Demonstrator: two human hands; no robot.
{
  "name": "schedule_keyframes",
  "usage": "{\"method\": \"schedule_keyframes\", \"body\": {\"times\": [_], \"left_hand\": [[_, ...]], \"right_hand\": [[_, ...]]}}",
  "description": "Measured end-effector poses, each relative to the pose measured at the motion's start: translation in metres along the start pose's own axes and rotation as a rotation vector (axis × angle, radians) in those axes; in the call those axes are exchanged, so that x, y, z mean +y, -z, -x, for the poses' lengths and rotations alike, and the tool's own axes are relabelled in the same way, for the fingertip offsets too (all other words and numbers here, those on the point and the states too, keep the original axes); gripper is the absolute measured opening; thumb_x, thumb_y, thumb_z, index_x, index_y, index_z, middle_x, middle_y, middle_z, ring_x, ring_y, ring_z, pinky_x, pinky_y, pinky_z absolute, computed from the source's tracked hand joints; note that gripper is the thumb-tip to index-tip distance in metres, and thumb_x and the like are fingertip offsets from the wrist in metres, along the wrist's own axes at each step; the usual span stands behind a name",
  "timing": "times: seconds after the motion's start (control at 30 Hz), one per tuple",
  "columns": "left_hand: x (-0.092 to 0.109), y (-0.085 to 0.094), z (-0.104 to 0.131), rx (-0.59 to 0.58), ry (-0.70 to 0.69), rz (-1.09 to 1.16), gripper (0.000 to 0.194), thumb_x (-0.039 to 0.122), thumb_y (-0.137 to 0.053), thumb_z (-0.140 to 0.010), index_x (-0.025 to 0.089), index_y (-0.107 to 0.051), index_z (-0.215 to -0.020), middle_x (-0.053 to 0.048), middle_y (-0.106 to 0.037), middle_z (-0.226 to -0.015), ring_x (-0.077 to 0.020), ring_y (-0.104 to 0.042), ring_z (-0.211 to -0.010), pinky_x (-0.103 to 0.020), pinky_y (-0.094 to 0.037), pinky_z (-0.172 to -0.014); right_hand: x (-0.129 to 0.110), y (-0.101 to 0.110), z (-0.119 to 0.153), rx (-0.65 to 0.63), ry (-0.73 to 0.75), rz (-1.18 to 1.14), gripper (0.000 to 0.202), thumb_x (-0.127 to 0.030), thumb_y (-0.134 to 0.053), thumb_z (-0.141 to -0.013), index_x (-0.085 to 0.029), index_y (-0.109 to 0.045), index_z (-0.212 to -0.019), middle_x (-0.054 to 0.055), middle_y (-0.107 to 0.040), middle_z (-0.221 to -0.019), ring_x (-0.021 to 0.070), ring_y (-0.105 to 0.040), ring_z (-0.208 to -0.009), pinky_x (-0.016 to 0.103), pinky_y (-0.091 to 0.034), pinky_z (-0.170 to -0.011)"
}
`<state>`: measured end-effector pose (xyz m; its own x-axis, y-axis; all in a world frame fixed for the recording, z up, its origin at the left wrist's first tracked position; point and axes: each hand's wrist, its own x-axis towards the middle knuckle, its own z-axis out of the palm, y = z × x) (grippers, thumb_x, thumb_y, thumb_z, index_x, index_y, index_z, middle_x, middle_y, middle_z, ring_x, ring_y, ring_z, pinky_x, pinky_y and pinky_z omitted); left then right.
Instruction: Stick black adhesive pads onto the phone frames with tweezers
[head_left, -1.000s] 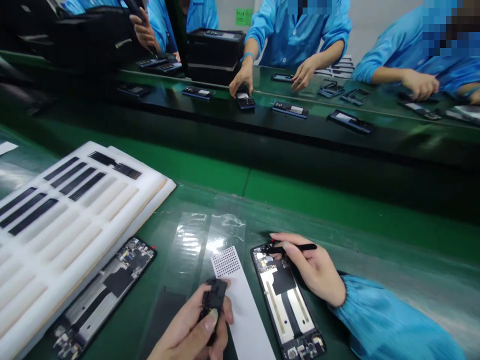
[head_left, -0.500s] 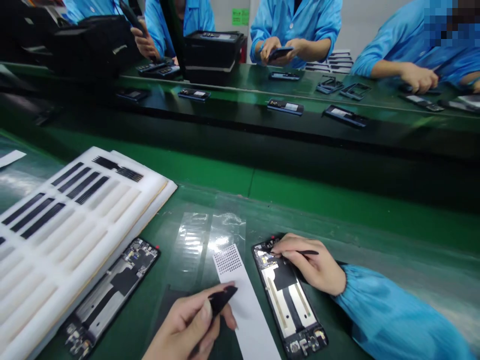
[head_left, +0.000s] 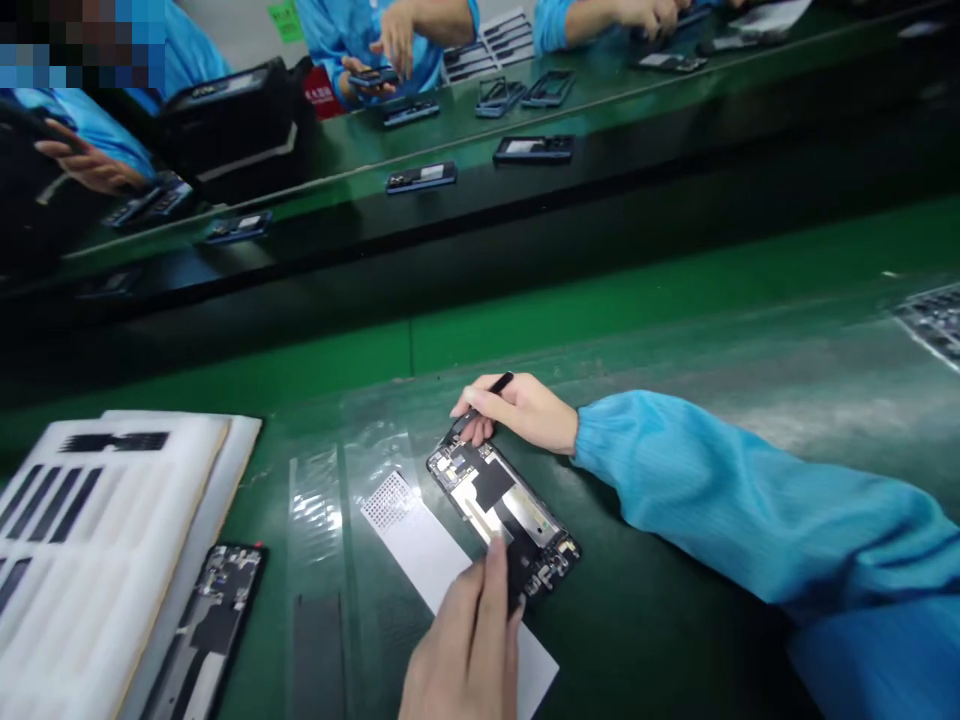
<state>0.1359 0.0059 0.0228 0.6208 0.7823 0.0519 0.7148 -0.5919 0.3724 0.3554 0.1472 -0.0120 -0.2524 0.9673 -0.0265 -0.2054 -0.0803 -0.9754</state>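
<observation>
An opened phone body [head_left: 491, 480], its circuit parts showing, lies tilted on the green bench. At its upper end my right hand [head_left: 517, 410] pinches dark tweezers [head_left: 480, 400]. My left hand [head_left: 472, 630] reaches over the lower part of the phone, fingers together near its left edge; a dark piece shows partly beneath those fingers. Under the left hand and beside the phone lies a white card [head_left: 427, 550] with a grid of small dark dots [head_left: 391, 500] at its top.
At left, white foam trays [head_left: 112, 560] hold dark strips, with a second opened phone [head_left: 214, 630] beside them. Clear film [head_left: 315, 500] and a dark strip [head_left: 318, 650] lie between. Across, people in blue sleeves work behind a dark conveyor [head_left: 360, 240] carrying phone frames.
The view has turned to the right. My left hand has moved from over the white card onto the phone. My right hand has tilted, its tweezers still at the phone's upper end.
</observation>
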Motion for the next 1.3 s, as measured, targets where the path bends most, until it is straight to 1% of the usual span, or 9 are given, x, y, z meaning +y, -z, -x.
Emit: {"method": "schedule_keyframes", "body": {"times": [0.1, 0.2, 0.3, 0.43, 0.6, 0.7, 0.97, 1.17, 1.3], "left_hand": [[0.006, -0.008, -0.008, -0.059, -0.089, -0.131, 0.044, 0.007, -0.035, -0.096, 0.016, -0.054, -0.134, -0.012, -0.070, -0.116, -0.0206, -0.072, -0.098, -0.024, -0.061, -0.072], [0.005, -0.012, -0.013, -0.044, -0.208, -0.173, 0.036, 0.006, -0.035, -0.093, 0.014, -0.062, -0.117, -0.013, -0.071, -0.116, -0.0220, -0.072, -0.100, -0.026, -0.061, -0.071], [0.004, -0.015, -0.015, -0.030, -0.288, -0.185, 0.042, 0.004, -0.039, -0.092, 0.012, -0.058, -0.129, -0.015, -0.068, -0.123, -0.0225, -0.069, -0.107, -0.025, -0.060, -0.077], [0.006, -0.020, -0.017, -0.065, -0.272, -0.169, 0.061, -0.004, -0.039, -0.089, 0.015, -0.044, -0.147, -0.015, -0.061, -0.135, -0.0235, -0.063, -0.118, -0.027, -0.058, -0.087], [0.007, -0.023, -0.019, -0.029, -0.292, -0.086, 0.067, -0.004, -0.040, -0.088, 0.015, -0.037, -0.152, -0.015, -0.060, -0.137, -0.0240, -0.060, -0.122, -0.030, -0.055, -0.095], [0.006, -0.022, -0.019, -0.063, -0.296, -0.086, 0.069, -0.003, -0.042, -0.088, 0.015, -0.032, -0.154, -0.015, -0.059, -0.139, -0.0252, -0.061, -0.120, -0.030, -0.056, -0.093], [0.004, -0.020, -0.022, -0.081, -0.314, -0.088, 0.071, -0.004, -0.044, -0.088, 0.016, -0.031, -0.155, -0.009, -0.056, -0.145, -0.0239, -0.063, -0.115, -0.030, -0.056, -0.094], [0.003, -0.020, -0.022, -0.071, -0.344, -0.180, 0.070, 0.000, -0.046, -0.089, 0.017, -0.031, -0.155, -0.009, -0.059, -0.142, -0.0217, -0.068, -0.105, -0.026, -0.059, -0.083], [0.003, -0.020, -0.022, -0.076, -0.345, -0.126, 0.073, -0.003, -0.044, -0.086, 0.016, -0.032, -0.155, -0.009, -0.059, -0.143, -0.0226, -0.065, -0.114, -0.027, -0.057, -0.088]], "right_hand": [[-0.002, 0.002, -0.002, -0.020, -0.009, -0.058, 0.049, -0.060, -0.059, -0.090, -0.012, -0.067, -0.090, 0.004, -0.073, -0.068, 0.0108, -0.069, -0.060, 0.021, -0.052, -0.058], [-0.003, 0.003, -0.004, -0.041, -0.025, -0.093, 0.038, -0.047, -0.060, -0.096, -0.011, -0.067, -0.088, 0.003, -0.072, -0.065, 0.0098, -0.068, -0.057, 0.020, -0.051, -0.057], [-0.003, 0.002, -0.007, -0.045, -0.044, -0.116, 0.029, -0.036, -0.059, -0.099, -0.011, -0.066, -0.087, 0.001, -0.071, -0.063, 0.0085, -0.067, -0.055, 0.018, -0.050, -0.055], [-0.004, 0.001, -0.008, -0.043, -0.064, -0.136, 0.025, -0.030, -0.059, -0.099, -0.011, -0.066, -0.085, 0.000, -0.069, -0.060, 0.0077, -0.065, -0.052, 0.017, -0.049, -0.053], [-0.005, 0.000, -0.008, -0.043, -0.079, -0.151, 0.025, -0.032, -0.062, -0.097, -0.011, -0.066, -0.083, -0.001, -0.068, -0.059, 0.0078, -0.064, -0.051, 0.017, -0.049, -0.052], [-0.005, 0.000, -0.008, -0.048, -0.079, -0.159, 0.025, -0.032, -0.063, -0.096, -0.011, -0.066, -0.083, -0.001, -0.068, -0.058, 0.0073, -0.064, -0.051, 0.016, -0.049, -0.051], [-0.006, 0.000, -0.008, -0.049, -0.071, -0.140, 0.021, -0.024, -0.058, -0.099, -0.011, -0.065, -0.083, -0.003, -0.066, -0.057, 0.0058, -0.062, -0.050, 0.015, -0.049, -0.051], [-0.006, 0.000, -0.008, -0.056, -0.066, -0.139, 0.022, -0.022, -0.056, -0.100, -0.012, -0.065, -0.082, -0.004, -0.064, -0.056, 0.0069, -0.062, -0.051, 0.017, -0.050, -0.054], [-0.006, 0.000, -0.008, -0.058, -0.076, -0.147, 0.023, -0.023, -0.056, -0.100, -0.012, -0.066, -0.083, -0.004, -0.064, -0.057, 0.0073, -0.062, -0.052, 0.018, -0.051, -0.055]]}}
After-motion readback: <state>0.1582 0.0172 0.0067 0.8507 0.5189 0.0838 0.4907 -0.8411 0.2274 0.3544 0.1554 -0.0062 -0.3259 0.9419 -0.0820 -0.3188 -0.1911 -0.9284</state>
